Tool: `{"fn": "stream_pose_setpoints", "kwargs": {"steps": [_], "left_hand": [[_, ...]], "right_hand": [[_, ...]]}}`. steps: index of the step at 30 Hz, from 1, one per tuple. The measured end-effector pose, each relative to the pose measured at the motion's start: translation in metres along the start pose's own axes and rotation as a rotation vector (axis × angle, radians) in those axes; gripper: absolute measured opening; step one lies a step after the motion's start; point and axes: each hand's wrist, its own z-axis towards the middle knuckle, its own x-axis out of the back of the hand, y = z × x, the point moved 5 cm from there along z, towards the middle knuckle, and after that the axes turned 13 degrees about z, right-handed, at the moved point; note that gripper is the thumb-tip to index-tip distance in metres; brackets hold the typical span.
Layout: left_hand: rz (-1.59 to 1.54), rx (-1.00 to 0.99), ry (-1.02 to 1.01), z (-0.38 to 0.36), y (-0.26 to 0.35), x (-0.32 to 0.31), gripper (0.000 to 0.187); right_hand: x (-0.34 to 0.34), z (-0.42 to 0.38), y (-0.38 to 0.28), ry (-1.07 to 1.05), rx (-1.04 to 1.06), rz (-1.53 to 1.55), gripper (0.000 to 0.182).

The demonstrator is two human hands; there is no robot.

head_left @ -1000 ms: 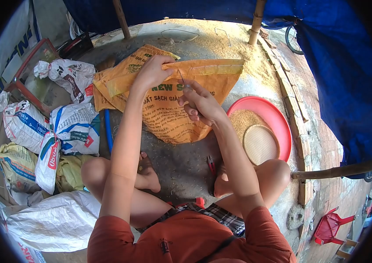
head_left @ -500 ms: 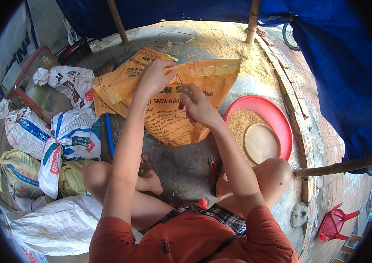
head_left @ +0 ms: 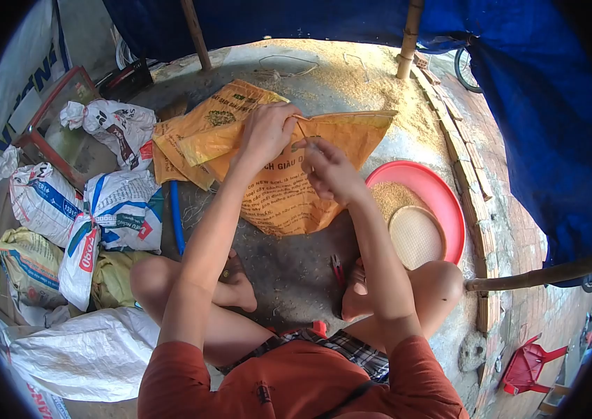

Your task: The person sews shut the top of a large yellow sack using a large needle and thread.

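An orange printed sack [head_left: 289,202] hangs in front of me, its top edge pinched in my left hand [head_left: 266,133]. Close to its right, my right hand [head_left: 331,170] has curled fingers around a thin, needle-like tool whose tip meets the sack's edge beside my left fingertips. The sack's right corner spreads out past my right hand. Another part of orange sacking [head_left: 230,105] lies folded behind my left hand.
Several filled sacks [head_left: 125,216] stand at the left. At the right are a red tray [head_left: 449,216] of grain and a round sieve [head_left: 416,239]. Pliers [head_left: 338,269] lie near my foot. Grain [head_left: 380,91] is spread behind; a red stool [head_left: 533,366] is at the lower right.
Both hands and the sack's top edge have shifted slightly right in view. My right hand has turned and moved a little lower, and the sack's print is more folded.
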Motion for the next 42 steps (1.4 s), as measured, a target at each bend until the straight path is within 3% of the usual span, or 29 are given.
{"fn": "stream_pose_setpoints", "kwargs": {"steps": [4, 7, 8, 9, 15, 17, 21, 23, 24, 26, 27, 29, 30, 32, 33, 35, 36, 37, 39, 40, 42], "left_hand": [[0.027, -0.066, 0.063, -0.001, 0.004, 0.000, 0.015], [-0.031, -0.009, 0.036, -0.002, 0.000, 0.002, 0.015], [-0.031, -0.008, 0.038, -0.002, 0.000, 0.003, 0.015], [-0.031, -0.003, 0.042, -0.002, -0.001, 0.003, 0.015], [-0.036, -0.013, 0.051, -0.004, 0.003, 0.003, 0.015], [-0.029, -0.011, 0.057, -0.004, 0.004, 0.003, 0.015], [-0.024, -0.052, 0.054, -0.004, 0.005, 0.003, 0.015], [-0.024, -0.061, 0.060, -0.006, 0.010, 0.004, 0.015], [-0.076, -0.054, 0.041, -0.008, 0.017, 0.004, 0.015], [-0.164, -0.016, 0.038, -0.010, 0.018, 0.004, 0.016], [-0.166, -0.018, 0.038, -0.009, 0.018, 0.004, 0.016], [-0.097, 0.041, -0.031, -0.007, 0.016, 0.003, 0.018], [-0.096, 0.039, -0.030, -0.006, 0.014, 0.006, 0.018], [-0.126, 0.014, -0.196, -0.004, 0.009, 0.007, 0.024], [-0.126, 0.013, -0.197, 0.000, 0.008, 0.017, 0.024], [-0.223, 0.137, -0.481, 0.008, -0.001, 0.022, 0.038], [-0.266, 0.183, -0.418, 0.015, -0.011, 0.022, 0.051], [-0.266, 0.182, -0.423, 0.021, -0.014, 0.015, 0.051], [-0.390, 0.018, -0.238, 0.031, -0.010, 0.008, 0.060], [-0.392, 0.016, -0.235, 0.029, -0.010, -0.003, 0.060], [-0.661, 0.186, -0.429, 0.024, -0.007, -0.029, 0.071]], "right_hand": [[-0.003, 0.001, 0.004, -0.042, -0.007, 0.144, 0.025], [-0.004, 0.002, 0.009, -0.078, -0.016, 0.292, 0.024], [-0.003, 0.002, 0.008, -0.193, -0.193, 0.726, 0.023], [-0.003, 0.004, 0.010, -0.195, -0.194, 0.724, 0.023], [-0.010, 0.002, 0.006, -0.083, -0.020, 0.337, 0.022], [-0.009, 0.000, 0.001, 0.034, 0.096, -0.076, 0.022], [-0.008, 0.001, 0.003, 0.053, 0.123, -0.095, 0.022], [-0.008, 0.003, 0.009, -0.071, -0.060, 0.553, 0.016], [-0.003, 0.008, 0.011, -0.073, -0.058, 0.555, 0.016], [-0.012, 0.013, 0.015, -0.357, -0.219, 1.149, 0.012], [-0.011, 0.012, 0.014, -0.355, -0.217, 1.148, 0.012], [-0.006, 0.013, 0.014, -0.155, -0.116, 0.746, 0.010], [-0.011, 0.012, 0.014, -0.157, -0.114, 0.745, 0.010], [-0.013, 0.009, 0.016, -0.039, -0.033, 0.442, 0.010], [-0.014, 0.010, 0.019, -0.039, -0.033, 0.443, 0.010], [-0.016, 0.013, 0.026, -0.064, -0.040, 0.281, 0.013], [-0.016, 0.012, 0.026, -0.088, -0.047, 0.261, 0.014], [-0.014, 0.011, 0.026, -0.085, -0.046, 0.265, 0.014], [-0.014, 0.012, 0.028, -0.148, -0.048, 0.232, 0.012], [-0.014, 0.013, 0.029, -0.148, -0.046, 0.229, 0.012], [-0.013, 0.013, 0.031, -0.149, -0.048, 0.251, 0.008]]}}
